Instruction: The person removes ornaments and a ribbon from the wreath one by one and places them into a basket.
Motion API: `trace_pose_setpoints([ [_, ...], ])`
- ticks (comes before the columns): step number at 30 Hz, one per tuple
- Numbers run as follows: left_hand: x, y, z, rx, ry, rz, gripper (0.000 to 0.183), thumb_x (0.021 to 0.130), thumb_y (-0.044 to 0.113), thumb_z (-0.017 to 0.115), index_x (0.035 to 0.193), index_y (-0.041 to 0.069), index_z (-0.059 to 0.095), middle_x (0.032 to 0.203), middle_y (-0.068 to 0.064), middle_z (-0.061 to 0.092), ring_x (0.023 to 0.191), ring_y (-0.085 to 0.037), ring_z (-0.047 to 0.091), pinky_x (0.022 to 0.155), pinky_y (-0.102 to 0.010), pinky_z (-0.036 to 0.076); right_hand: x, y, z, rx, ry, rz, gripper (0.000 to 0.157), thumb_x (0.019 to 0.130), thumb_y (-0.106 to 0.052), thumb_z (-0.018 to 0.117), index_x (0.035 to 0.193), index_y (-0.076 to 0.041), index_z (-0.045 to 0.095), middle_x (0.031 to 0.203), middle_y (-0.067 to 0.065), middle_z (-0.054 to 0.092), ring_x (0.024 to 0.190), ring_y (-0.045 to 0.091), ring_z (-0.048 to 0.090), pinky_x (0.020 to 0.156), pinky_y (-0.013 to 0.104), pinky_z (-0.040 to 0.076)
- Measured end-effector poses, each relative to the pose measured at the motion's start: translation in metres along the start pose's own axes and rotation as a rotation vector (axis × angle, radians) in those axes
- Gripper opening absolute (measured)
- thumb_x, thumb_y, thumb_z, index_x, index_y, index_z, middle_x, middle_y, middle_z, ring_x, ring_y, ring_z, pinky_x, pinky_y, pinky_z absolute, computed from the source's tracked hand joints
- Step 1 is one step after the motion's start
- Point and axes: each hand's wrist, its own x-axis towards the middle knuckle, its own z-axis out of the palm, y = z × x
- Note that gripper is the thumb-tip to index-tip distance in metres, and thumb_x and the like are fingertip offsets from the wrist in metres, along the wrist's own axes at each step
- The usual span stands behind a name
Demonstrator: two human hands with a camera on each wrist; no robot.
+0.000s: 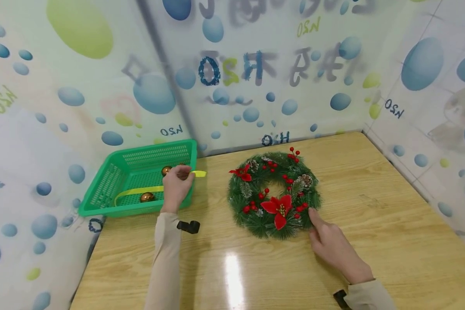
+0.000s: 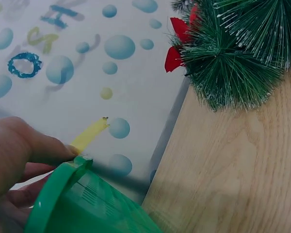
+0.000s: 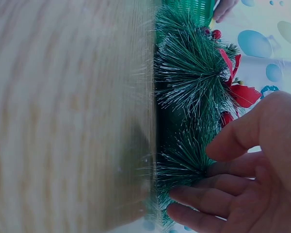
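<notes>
We see our left grip (image 1: 177, 184) pinching a yellow ribbon (image 1: 139, 190) over the green basket (image 1: 100, 202), our right grip (image 1: 329, 241) loose, fingers touching the wreath (image 1: 273, 196) on the bench (image 1: 372, 224)

Yellow ribbon (image 1: 155, 188) trails from green basket; wreath (image 1: 274, 194) (green, red flowers) flat on table.

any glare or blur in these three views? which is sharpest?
Head view: white ceiling-light glare on the table in front of the wreath; backdrop lettering smeared; edges bowed by the wide lens.
Left wrist view: left hand and green basket soft from closeness; wreath needles are the sharpest.
Right wrist view: table grain blurred; bluish cast; right hand slightly soft.
</notes>
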Motion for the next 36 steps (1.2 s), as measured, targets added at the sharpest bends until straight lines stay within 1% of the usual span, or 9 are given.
trace_pose_setpoints([
  [3,0.000,0.001,-0.002,0.028,0.016,-0.003,0.022,0.097,0.013,0.067,0.115,0.000,0.072,0.110,-0.021,0.071,0.101,-0.034,0.068,0.085,-0.046,0.059,0.000,-0.001,0.000,0.003,-0.008,0.002,0.058,0.094,0.005,0.055,0.147,0.016,0.038,0.148,0.035,0.043,0.042,-0.003,0.019,0.044,0.020,0.035],
  [8,0.001,0.000,-0.009,0.067,0.058,-0.010,0.019,0.098,0.013,0.066,0.110,0.002,0.075,0.103,-0.020,0.073,0.092,-0.032,0.069,0.074,-0.032,0.055,-0.001,-0.001,-0.001,0.005,-0.015,0.004,0.058,0.094,0.005,0.055,0.148,0.015,0.037,0.148,0.035,0.043,0.041,-0.003,0.019,0.042,0.020,0.035],
  [16,0.001,-0.013,-0.033,0.071,0.123,-0.036,0.021,0.100,0.014,0.064,0.114,0.001,0.074,0.105,-0.022,0.073,0.090,-0.030,0.066,0.063,-0.016,0.047,0.000,0.000,-0.002,0.013,-0.021,0.009,0.058,0.095,0.004,0.054,0.148,0.016,0.036,0.148,0.036,0.042,0.039,-0.003,0.020,0.041,0.020,0.035],
  [20,-0.001,-0.022,-0.044,0.087,0.138,-0.067,0.023,0.100,0.014,0.063,0.116,0.000,0.072,0.108,-0.021,0.071,0.094,-0.030,0.066,0.062,-0.012,0.046,0.000,0.002,-0.002,0.010,-0.030,0.015,0.058,0.095,0.003,0.054,0.148,0.016,0.036,0.148,0.036,0.041,0.040,-0.003,0.021,0.041,0.020,0.036],
  [22,-0.003,-0.025,-0.047,0.096,0.146,-0.087,0.025,0.100,0.014,0.063,0.118,0.000,0.071,0.111,-0.021,0.071,0.098,-0.031,0.067,0.065,-0.013,0.047,0.000,0.003,-0.003,0.010,-0.034,0.014,0.058,0.095,0.003,0.053,0.148,0.016,0.036,0.148,0.036,0.041,0.040,-0.003,0.022,0.041,0.020,0.037],
  [25,-0.005,-0.028,-0.050,0.108,0.153,-0.101,0.026,0.100,0.015,0.063,0.121,0.000,0.070,0.115,-0.020,0.070,0.102,-0.032,0.067,0.071,-0.019,0.050,0.001,0.004,-0.005,0.017,-0.037,0.011,0.058,0.094,0.004,0.052,0.148,0.017,0.035,0.148,0.037,0.041,0.040,-0.003,0.023,0.040,0.021,0.037],
  [29,-0.006,-0.027,-0.049,0.097,0.151,-0.080,0.027,0.100,0.015,0.063,0.121,0.000,0.069,0.116,-0.021,0.069,0.104,-0.034,0.067,0.079,-0.030,0.054,0.000,0.005,-0.006,0.015,-0.042,0.020,0.059,0.094,0.003,0.052,0.149,0.017,0.034,0.148,0.037,0.041,0.039,-0.003,0.024,0.038,0.021,0.037],
  [35,-0.008,-0.018,-0.045,0.068,0.131,-0.045,0.029,0.101,0.017,0.061,0.123,-0.001,0.068,0.117,-0.022,0.070,0.105,-0.034,0.067,0.087,-0.039,0.056,0.000,0.006,-0.008,-0.006,-0.053,0.027,0.060,0.095,0.001,0.053,0.150,0.015,0.035,0.149,0.036,0.040,0.039,-0.003,0.022,0.035,0.019,0.033],
  [36,-0.008,-0.016,-0.045,0.060,0.125,-0.038,0.029,0.101,0.016,0.061,0.123,-0.001,0.068,0.117,-0.022,0.070,0.106,-0.034,0.066,0.088,-0.040,0.056,0.000,0.006,-0.010,-0.010,-0.055,0.029,0.060,0.095,0.001,0.053,0.150,0.014,0.034,0.139,0.037,0.052,0.039,-0.003,0.022,0.035,0.019,0.032],
])
